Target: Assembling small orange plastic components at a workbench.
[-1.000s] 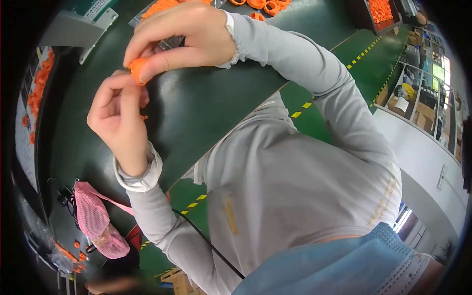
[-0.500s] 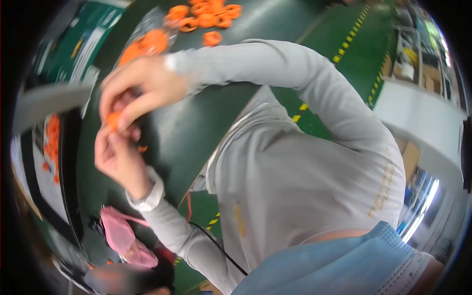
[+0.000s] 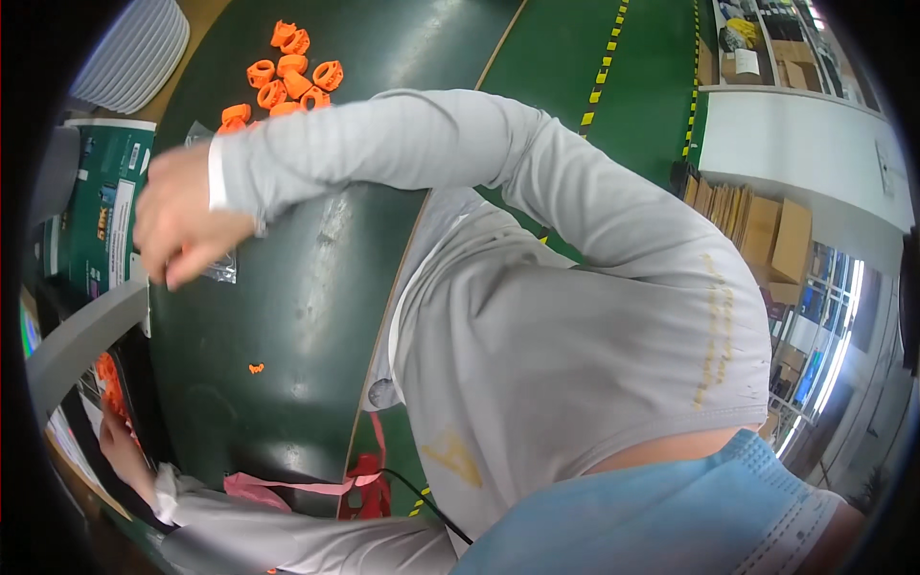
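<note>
My left hand [image 3: 125, 454] reaches beside a dark-edged tray [image 3: 144, 402] that holds orange plastic parts [image 3: 110, 381]. Its fingers look stretched out, and nothing shows in them. Over the far side of the table is my right hand [image 3: 182, 218], its fingers curled downward. Whatever those fingers hold, if anything, is hidden. A clear plastic bag [image 3: 226, 268] shows partly beneath this hand. Beyond my right forearm lie several orange ring-shaped parts [image 3: 292, 65] in a loose heap. One small orange scrap [image 3: 256, 368] rests on the dark green table [image 3: 297, 316].
A grey bar [image 3: 91, 335] crosses between my hands at the far left. Behind my right hand stands a green printed box [image 3: 110, 192], with a stack of white plates or trays [image 3: 134, 57] past it. A pink strap [image 3: 287, 484] lies near my left forearm.
My hands, together on a small orange piece before, are now apart. The left went down to the tray; the right moved toward the green box. The orange piece is out of sight.
</note>
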The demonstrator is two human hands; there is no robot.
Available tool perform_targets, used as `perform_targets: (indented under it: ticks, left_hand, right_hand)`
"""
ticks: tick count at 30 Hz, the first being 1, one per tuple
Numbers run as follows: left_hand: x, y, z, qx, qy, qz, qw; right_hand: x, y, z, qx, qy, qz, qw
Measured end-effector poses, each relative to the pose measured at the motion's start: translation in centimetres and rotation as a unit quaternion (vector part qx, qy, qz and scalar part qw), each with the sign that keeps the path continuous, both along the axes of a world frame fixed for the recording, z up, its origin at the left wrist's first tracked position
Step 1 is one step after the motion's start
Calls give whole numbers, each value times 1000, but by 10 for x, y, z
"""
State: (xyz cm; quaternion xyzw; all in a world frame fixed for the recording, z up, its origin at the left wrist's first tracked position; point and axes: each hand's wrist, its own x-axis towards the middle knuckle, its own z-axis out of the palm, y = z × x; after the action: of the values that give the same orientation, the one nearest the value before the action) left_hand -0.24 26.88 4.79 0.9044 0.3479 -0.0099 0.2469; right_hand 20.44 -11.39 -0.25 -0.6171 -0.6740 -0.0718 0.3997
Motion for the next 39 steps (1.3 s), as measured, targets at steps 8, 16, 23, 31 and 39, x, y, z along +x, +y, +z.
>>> perform_targets:
  ticks: [8, 16, 23, 31, 39]
  left_hand:
    - [-11, -108, 14, 245, -166, 59, 953]
    - [-11, -234, -34, -81, -387, 15, 918]
    - [-15, -233, -41, -75, -471, -12, 879]
    - [-7, -251, -28, -18, -491, -178, 852]
    - [-8, -251, -36, -1, -567, -51, 822]
  right_hand:
    - [67, -78, 33, -57, -43, -181, 981]
    - [71, -118, 36, -258, 44, -237, 935]
    - [81, -77, 11, -226, -2, -180, 957]
    - [-25, -13, 67, -207, 554, 86, 802]
    - [-65, 30, 24, -278, 642, 172, 694]
